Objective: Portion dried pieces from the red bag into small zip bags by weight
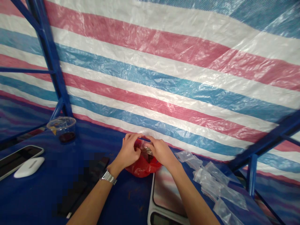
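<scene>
Over a red plastic bag in the middle of the table, both of my hands work close together. My left hand is closed at the bag's left rim, thumb and fingers curled inward. With its fingers bent, my right hand pinches a small clear plastic bag at the red bag's mouth. Dark bits show just below it; their kind is too small to tell. A flat scale with a shiny plate lies under my right forearm, touching or very near the red bag.
Several clear zip bags lie right of the scale. On the left are a lidded clear tub with dark contents, a phone and a white case. Striped tarpaulin and blue metal bars bound the blue table.
</scene>
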### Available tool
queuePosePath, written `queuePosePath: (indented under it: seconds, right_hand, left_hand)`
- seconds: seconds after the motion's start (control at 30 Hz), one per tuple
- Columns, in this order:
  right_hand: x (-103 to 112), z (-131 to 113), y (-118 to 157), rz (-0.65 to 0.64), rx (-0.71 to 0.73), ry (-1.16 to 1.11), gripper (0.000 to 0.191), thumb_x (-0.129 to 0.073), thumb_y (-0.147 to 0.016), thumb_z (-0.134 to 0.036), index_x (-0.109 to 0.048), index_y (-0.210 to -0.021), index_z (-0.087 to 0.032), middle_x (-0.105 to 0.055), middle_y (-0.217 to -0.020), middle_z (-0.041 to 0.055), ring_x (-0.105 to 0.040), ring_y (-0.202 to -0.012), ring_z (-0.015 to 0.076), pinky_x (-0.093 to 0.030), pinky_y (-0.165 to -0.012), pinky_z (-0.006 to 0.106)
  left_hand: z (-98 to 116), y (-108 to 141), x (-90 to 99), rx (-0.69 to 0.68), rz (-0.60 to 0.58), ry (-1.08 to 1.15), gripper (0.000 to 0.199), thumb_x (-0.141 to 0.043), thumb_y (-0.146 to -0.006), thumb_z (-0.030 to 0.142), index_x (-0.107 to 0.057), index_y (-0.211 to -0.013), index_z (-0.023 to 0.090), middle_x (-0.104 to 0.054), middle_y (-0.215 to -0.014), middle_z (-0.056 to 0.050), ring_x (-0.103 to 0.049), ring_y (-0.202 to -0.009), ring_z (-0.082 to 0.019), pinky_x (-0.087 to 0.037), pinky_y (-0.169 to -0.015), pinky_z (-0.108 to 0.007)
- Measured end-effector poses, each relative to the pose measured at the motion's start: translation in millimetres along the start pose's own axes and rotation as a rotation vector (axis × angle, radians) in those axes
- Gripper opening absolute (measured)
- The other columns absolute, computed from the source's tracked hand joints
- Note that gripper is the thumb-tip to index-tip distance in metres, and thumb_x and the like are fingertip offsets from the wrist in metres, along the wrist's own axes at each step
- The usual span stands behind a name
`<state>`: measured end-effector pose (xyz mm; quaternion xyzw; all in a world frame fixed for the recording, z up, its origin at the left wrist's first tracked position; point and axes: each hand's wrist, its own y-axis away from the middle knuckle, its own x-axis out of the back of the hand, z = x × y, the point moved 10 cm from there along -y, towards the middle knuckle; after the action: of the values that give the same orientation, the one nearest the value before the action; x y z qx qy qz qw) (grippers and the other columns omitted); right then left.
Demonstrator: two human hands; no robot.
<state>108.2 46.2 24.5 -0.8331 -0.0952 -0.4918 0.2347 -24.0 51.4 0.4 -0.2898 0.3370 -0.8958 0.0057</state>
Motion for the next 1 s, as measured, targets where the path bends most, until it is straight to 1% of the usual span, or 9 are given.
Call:
queuePosePath:
  seconds: [0.13, 0.3, 0.4, 0.53, 0.63, 0.7, 0.83, 0.93, 1.0]
  right_hand:
    - [1.9, 2.9, 0.9, -0.006, -0.028, -0.020, 0.039, -0.054, -0.103, -0.026, -0.063, -0.141, -0.026, -0.077, -0.124, 0.0091, -0.072, -0.113, 0.0289, -0.050, -0.097, 0.036]
    - [8.1, 0.3, 2.1, 0.019, -0.049, 0.030, 0.040, -0.051, -0.104, -0.025, -0.063, -0.142, -0.025, -0.077, -0.125, 0.0094, -0.072, -0.113, 0.0281, -0.051, -0.099, 0.036]
    - [10.2, 0.1, 2.0, 0.037, -0.056, 0.028, 0.040, -0.052, -0.103, -0.026, -0.064, -0.141, -0.025, -0.077, -0.124, 0.0088, -0.073, -0.111, 0.0287, -0.052, -0.097, 0.036]
    - [9.8, 1.5, 2.0, 0.037, -0.036, -0.072, 0.042, -0.058, -0.102, -0.031, -0.063, -0.143, -0.028, -0.077, -0.124, 0.0069, -0.074, -0.108, 0.0282, -0.053, -0.092, 0.034]
    - [6.1, 5.9, 2.9, -0.005, -0.040, -0.183, 0.050, -0.067, -0.095, -0.033, -0.061, -0.144, -0.028, -0.080, -0.111, 0.0055, -0.075, -0.097, 0.0265, -0.054, -0.082, 0.031]
    - [4.2, 9.8, 3.5, -0.027, -0.046, -0.250, 0.048, -0.069, -0.092, -0.028, -0.065, -0.140, -0.028, -0.080, -0.102, 0.0041, -0.075, -0.091, 0.0248, -0.053, -0.078, 0.030]
    - [-1.6, 20.4, 3.0, -0.048, -0.058, -0.435, 0.045, -0.067, -0.089, -0.020, -0.066, -0.134, -0.026, -0.077, -0.093, 0.0016, -0.071, -0.081, 0.0204, -0.051, -0.071, 0.028]
    - [-4.5, 26.2, 0.9, -0.041, -0.047, -0.597, 0.025, -0.069, -0.090, -0.026, -0.072, -0.114, -0.021, -0.074, -0.090, 0.0013, -0.068, -0.078, 0.0180, -0.051, -0.071, 0.028]
    - [-2.4, 27.7, -0.3, -0.025, -0.035, -0.704, 0.016, -0.070, -0.091, -0.032, -0.071, -0.099, -0.019, -0.073, -0.090, 0.0013, -0.067, -0.079, 0.0174, -0.052, -0.074, 0.029]
  left_hand:
    - [3.5, 5.9, -15.1, -0.027, -0.126, -0.090, 0.078, -0.058, -0.070, 0.002, -0.056, -0.143, 0.028, -0.064, -0.132, -0.009, -0.050, -0.129, -0.032, -0.042, -0.107, -0.049]
    - [6.2, 6.9, -16.7, -0.041, -0.132, -0.144, 0.059, -0.062, -0.084, 0.011, -0.059, -0.141, 0.027, -0.066, -0.127, -0.009, -0.050, -0.127, -0.031, -0.041, -0.107, -0.048]
    - [5.9, 6.5, -20.4, -0.074, -0.164, -0.146, 0.058, -0.068, -0.085, 0.016, -0.058, -0.141, 0.029, -0.068, -0.131, -0.007, -0.049, -0.127, -0.031, -0.042, -0.106, -0.047]
    - [3.8, 3.4, -19.7, -0.094, -0.165, -0.169, 0.047, -0.067, -0.091, 0.020, -0.063, -0.137, 0.031, -0.072, -0.128, -0.005, -0.050, -0.126, -0.031, -0.040, -0.106, -0.048]
    - [4.3, 1.7, -18.8, -0.093, -0.171, -0.174, 0.038, -0.064, -0.096, 0.026, -0.065, -0.133, 0.033, -0.074, -0.125, -0.004, -0.051, -0.123, -0.030, -0.041, -0.105, -0.048]
    - [6.8, 1.7, -17.6, -0.097, -0.171, -0.170, 0.042, -0.066, -0.094, 0.028, -0.064, -0.136, 0.033, -0.073, -0.128, -0.004, -0.050, -0.124, -0.031, -0.041, -0.105, -0.048]
    - [9.7, 2.0, -10.7, -0.060, -0.143, -0.146, 0.070, -0.075, -0.084, 0.026, -0.051, -0.149, 0.033, -0.066, -0.140, -0.005, -0.047, -0.130, -0.033, -0.040, -0.109, -0.051]
    - [7.0, 1.6, -7.2, -0.004, -0.139, -0.103, 0.079, -0.078, -0.078, 0.025, -0.048, -0.151, 0.033, -0.064, -0.140, -0.007, -0.048, -0.131, -0.033, -0.040, -0.110, -0.052]
    - [2.5, 0.3, -4.7, 0.036, -0.114, -0.068, 0.073, -0.076, -0.078, 0.023, -0.053, -0.147, 0.031, -0.065, -0.136, -0.008, -0.049, -0.129, -0.033, -0.041, -0.111, -0.053]
